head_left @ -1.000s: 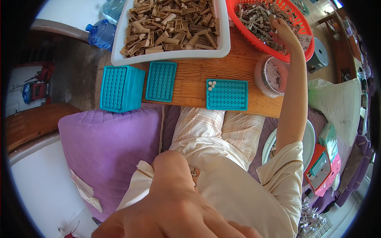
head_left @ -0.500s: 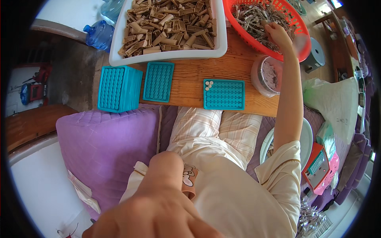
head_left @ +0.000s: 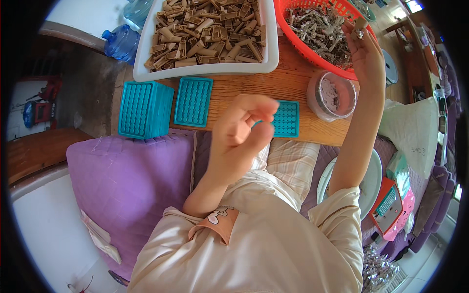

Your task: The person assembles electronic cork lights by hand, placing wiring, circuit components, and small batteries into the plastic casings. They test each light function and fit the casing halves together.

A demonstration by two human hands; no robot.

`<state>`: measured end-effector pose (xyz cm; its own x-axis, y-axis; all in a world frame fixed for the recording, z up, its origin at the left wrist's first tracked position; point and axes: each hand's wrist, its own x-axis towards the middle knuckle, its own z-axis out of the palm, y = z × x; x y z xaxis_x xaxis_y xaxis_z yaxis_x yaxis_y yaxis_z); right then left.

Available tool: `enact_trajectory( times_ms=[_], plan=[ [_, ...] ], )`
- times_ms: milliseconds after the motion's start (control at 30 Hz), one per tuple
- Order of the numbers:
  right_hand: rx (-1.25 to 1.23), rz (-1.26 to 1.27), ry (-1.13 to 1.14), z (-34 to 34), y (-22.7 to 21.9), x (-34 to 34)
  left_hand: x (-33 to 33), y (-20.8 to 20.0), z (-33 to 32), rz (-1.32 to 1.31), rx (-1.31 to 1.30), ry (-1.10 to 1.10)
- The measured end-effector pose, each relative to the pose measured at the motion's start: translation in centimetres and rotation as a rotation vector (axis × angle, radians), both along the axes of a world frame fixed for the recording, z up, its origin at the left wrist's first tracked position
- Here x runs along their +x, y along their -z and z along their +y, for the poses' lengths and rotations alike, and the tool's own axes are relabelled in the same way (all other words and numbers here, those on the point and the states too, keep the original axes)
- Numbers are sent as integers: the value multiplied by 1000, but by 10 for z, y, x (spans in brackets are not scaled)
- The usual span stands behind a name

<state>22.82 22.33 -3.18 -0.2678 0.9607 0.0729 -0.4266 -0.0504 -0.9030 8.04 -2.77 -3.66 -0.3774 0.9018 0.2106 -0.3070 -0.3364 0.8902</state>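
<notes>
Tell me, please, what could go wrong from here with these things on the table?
1. The right hand seems to hold a small shiny piece beside the red basket; with a loose grip, it might drop.
2. The clear tub stands close to the table edge, so a bump could tip it.
3. The left hand covers part of the teal tray in this view; brushing it might shift the tray.

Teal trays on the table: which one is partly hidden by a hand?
The rightmost teal tray on the wooden table: the left hand covers part of it. No hand covers the other single teal tray or the teal stack.
</notes>
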Motion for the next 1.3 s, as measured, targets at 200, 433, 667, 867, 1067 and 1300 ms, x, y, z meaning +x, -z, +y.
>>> enact_trajectory(
  times_ms=[200,433,667,867,1067,1300],
  plan=[
    [-12,-3,-130,-104,-15,-15,20,16,16,356,-10,-64],
    [-36,-166,-236,-182,3,-17,29,14,12,661,98,-319],
    [52,-264,-233,-204,16,-4,30,18,0,76,10,-160],
    [58,-279,-219,-216,18,5,21,30,-8,-177,-22,-16],
    [-92,-372,-337,-224,9,21,22,38,-20,-373,-40,164],
    [112,-270,-71,-219,15,19,35,30,-31,-441,-203,337]
  ],
)
